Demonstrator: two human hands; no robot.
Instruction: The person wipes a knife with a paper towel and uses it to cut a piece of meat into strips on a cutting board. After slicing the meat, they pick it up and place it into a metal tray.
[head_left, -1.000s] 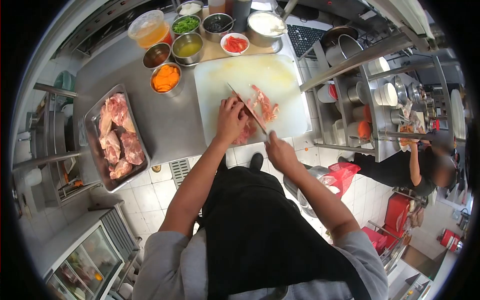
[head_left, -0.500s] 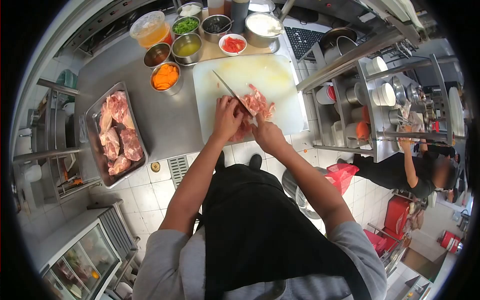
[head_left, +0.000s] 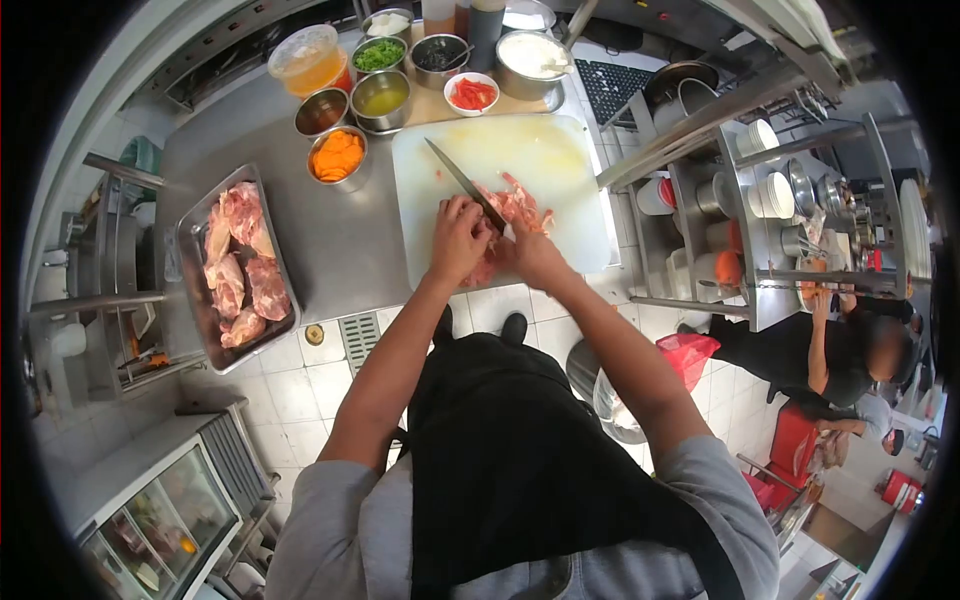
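My right hand (head_left: 533,254) is closed around the handle of a kitchen knife (head_left: 463,181), whose blade points up and left across a white cutting board (head_left: 560,150). Raw meat pieces (head_left: 520,205) lie to the right of the blade, near the board's middle. With fingers curled, my left hand (head_left: 460,240) presses on the raw meat (head_left: 482,268) just left of the blade. Part of that meat is hidden under my hands. Left of the board stands a metal bowl of orange slices (head_left: 338,157), likely carrot.
A metal tray (head_left: 283,330) of raw meat sits on the left of the steel table. Behind the board are bowls of green herbs (head_left: 378,55), yellow liquid (head_left: 381,98) and red strips (head_left: 472,94). Right, a shelf rack (head_left: 735,190); beyond it, a person (head_left: 810,345) works.
My right hand has shifted slightly and turned, and the knife blade now shows more of its flat side. My left hand stays on the meat. The whole view has shifted a little.
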